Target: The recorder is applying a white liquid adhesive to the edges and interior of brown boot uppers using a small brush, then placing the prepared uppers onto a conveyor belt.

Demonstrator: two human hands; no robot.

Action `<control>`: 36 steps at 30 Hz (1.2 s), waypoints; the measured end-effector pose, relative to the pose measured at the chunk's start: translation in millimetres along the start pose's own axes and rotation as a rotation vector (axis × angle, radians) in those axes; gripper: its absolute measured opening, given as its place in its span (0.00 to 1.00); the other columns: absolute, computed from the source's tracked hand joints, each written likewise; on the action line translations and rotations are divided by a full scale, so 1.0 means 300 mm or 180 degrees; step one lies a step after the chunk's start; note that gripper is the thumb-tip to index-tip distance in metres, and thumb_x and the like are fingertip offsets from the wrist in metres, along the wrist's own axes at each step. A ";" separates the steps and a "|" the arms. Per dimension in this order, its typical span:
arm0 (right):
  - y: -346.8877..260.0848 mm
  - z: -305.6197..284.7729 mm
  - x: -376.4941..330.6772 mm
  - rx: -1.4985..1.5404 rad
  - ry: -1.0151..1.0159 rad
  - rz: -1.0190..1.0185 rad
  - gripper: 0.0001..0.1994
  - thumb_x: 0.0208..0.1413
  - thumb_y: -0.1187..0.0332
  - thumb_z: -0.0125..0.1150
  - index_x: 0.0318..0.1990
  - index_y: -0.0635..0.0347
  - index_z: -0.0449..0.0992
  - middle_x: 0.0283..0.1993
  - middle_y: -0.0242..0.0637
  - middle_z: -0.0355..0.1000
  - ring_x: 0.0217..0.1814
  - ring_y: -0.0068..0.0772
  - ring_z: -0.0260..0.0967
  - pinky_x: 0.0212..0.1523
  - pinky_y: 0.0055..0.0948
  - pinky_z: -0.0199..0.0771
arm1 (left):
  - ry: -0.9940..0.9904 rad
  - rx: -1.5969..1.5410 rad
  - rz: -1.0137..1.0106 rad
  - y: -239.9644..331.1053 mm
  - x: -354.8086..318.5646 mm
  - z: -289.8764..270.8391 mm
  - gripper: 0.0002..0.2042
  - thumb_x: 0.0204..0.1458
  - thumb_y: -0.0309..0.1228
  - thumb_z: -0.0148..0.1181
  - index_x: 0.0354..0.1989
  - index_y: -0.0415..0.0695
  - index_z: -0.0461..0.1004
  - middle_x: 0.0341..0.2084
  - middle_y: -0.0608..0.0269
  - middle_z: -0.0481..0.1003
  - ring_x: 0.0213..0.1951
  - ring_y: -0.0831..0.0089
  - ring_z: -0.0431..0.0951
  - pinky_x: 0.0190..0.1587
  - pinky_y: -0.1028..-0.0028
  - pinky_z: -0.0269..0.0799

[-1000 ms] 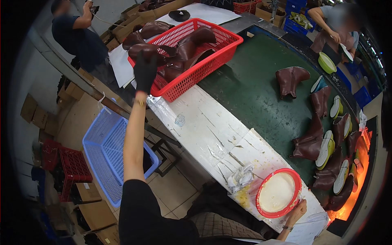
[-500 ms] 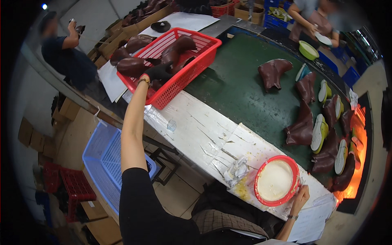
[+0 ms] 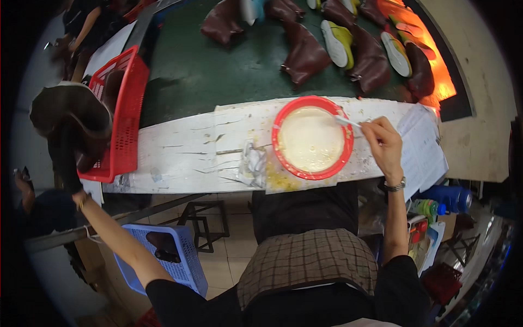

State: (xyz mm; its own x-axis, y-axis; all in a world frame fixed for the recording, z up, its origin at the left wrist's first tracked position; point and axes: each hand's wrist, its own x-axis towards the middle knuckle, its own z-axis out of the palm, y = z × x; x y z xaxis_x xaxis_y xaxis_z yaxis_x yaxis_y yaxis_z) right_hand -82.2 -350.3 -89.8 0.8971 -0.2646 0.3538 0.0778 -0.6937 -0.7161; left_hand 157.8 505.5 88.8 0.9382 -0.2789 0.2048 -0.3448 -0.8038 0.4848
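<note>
My left hand [image 3: 64, 155], in a black glove, holds a dark brown leather boot upper [image 3: 68, 106] up at the far left, its wide opening toward me. It hangs over the edge of a red plastic basket [image 3: 124, 122], where another brown upper [image 3: 113, 87] shows. My bare right hand [image 3: 384, 146] pinches a thin white-handled brush [image 3: 348, 121]. The brush's tip lies at the rim of a red bowl [image 3: 277, 136] of cream-coloured liquid [image 3: 310, 139], probably glue. The gloved fingers are partly lost in shadow.
On the green belt [image 3: 190, 71] lie several brown boot uppers [image 3: 305, 54] and yellow-green lasts with white soles [image 3: 339, 43], near a glowing orange heater opening [image 3: 444, 76]. A crumpled rag [image 3: 253, 163] lies left of the bowl. A blue basket [image 3: 188, 256] stands below. A person [image 3: 81, 22] is at far left.
My view has turned, with the bowl now mid-picture. My left hand has lifted a boot upper out of the red basket. My right hand has come up from beside the bowl with the brush.
</note>
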 end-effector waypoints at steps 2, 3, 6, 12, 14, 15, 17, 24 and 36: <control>-0.054 -0.016 -0.011 -0.0646 -0.0324 0.0198 0.05 0.56 0.67 0.67 0.38 0.55 0.85 0.29 0.31 0.73 0.26 0.26 0.71 0.28 0.27 0.68 | 0.0138 0.2434 0.0848 0.118 -0.046 0.419 0.20 0.64 0.18 0.44 0.65 0.38 0.67 0.59 0.59 0.72 0.59 0.71 0.72 0.63 0.74 0.67; -0.048 -0.009 -0.016 -0.0689 -0.0305 0.0223 0.05 0.56 0.67 0.67 0.38 0.55 0.85 0.29 0.31 0.73 0.26 0.26 0.71 0.28 0.27 0.68 | -0.0315 0.1340 0.0225 0.245 -0.053 0.630 0.19 0.60 0.20 0.51 0.60 0.38 0.70 0.51 0.59 0.74 0.53 0.69 0.74 0.57 0.71 0.69; -0.023 0.009 -0.031 -0.1027 -0.0511 -0.0097 0.05 0.53 0.65 0.69 0.36 0.51 0.85 0.31 0.28 0.74 0.28 0.33 0.74 0.29 0.31 0.71 | -0.1036 -0.0823 -0.0716 0.770 -0.133 1.049 0.20 0.47 0.28 0.65 0.51 0.38 0.76 0.42 0.61 0.77 0.42 0.72 0.77 0.46 0.69 0.74; -0.042 0.018 -0.046 -0.1799 -0.0677 -0.0847 0.05 0.49 0.66 0.70 0.34 0.50 0.83 0.31 0.28 0.72 0.32 0.33 0.73 0.33 0.35 0.72 | -0.0732 -0.0852 -0.0391 0.996 -0.166 1.350 0.47 0.46 0.39 0.72 0.74 0.44 0.51 0.50 0.45 0.78 0.47 0.54 0.81 0.48 0.64 0.77; -0.052 0.033 -0.047 -0.1662 -0.0649 -0.0996 0.05 0.49 0.66 0.70 0.34 0.51 0.83 0.31 0.28 0.72 0.32 0.33 0.73 0.33 0.35 0.72 | -0.0233 -0.0448 -0.0358 0.996 -0.168 1.371 0.44 0.46 0.40 0.71 0.72 0.44 0.55 0.49 0.44 0.79 0.47 0.52 0.82 0.48 0.63 0.77; -0.053 0.034 -0.044 -0.1579 -0.0608 -0.1078 0.06 0.48 0.66 0.70 0.34 0.51 0.83 0.31 0.29 0.72 0.32 0.34 0.72 0.33 0.35 0.72 | -0.0221 -0.0512 -0.0536 0.997 -0.153 1.358 0.39 0.46 0.40 0.70 0.67 0.42 0.62 0.46 0.44 0.80 0.46 0.51 0.82 0.47 0.63 0.77; -0.038 0.017 -0.060 -0.1433 -0.0503 -0.0970 0.05 0.48 0.67 0.70 0.34 0.51 0.83 0.31 0.28 0.72 0.31 0.32 0.72 0.32 0.32 0.72 | 0.0039 -0.0864 -0.0719 0.998 -0.149 1.310 0.23 0.45 0.36 0.67 0.49 0.37 0.77 0.37 0.48 0.83 0.41 0.55 0.84 0.43 0.63 0.78; -0.073 -0.038 -0.029 0.0347 -0.0414 -0.0197 0.06 0.50 0.73 0.73 0.37 0.58 0.86 0.33 0.30 0.75 0.30 0.20 0.70 0.30 0.20 0.68 | -0.2006 -0.1689 -0.1176 1.346 -0.071 1.105 0.12 0.49 0.33 0.70 0.35 0.37 0.79 0.17 0.69 0.75 0.18 0.84 0.70 0.21 0.79 0.65; -0.116 -0.029 -0.039 0.0997 -0.0128 -0.0933 0.10 0.48 0.78 0.74 0.40 0.61 0.86 0.36 0.33 0.74 0.34 0.22 0.71 0.34 0.21 0.70 | -0.1456 -0.2573 -0.0703 1.492 -0.092 1.183 0.13 0.52 0.29 0.66 0.44 0.34 0.80 0.32 0.62 0.82 0.33 0.79 0.80 0.39 0.74 0.75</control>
State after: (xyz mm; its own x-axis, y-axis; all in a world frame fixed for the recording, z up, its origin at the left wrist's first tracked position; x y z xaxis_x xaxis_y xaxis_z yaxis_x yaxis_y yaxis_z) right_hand -99.2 -328.7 -63.9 0.8332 -0.0559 0.5501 0.4546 -0.4970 -0.7391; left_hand -12.0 -33.1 -1.5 0.8461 -0.4805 -0.2309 0.0861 -0.3042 0.9487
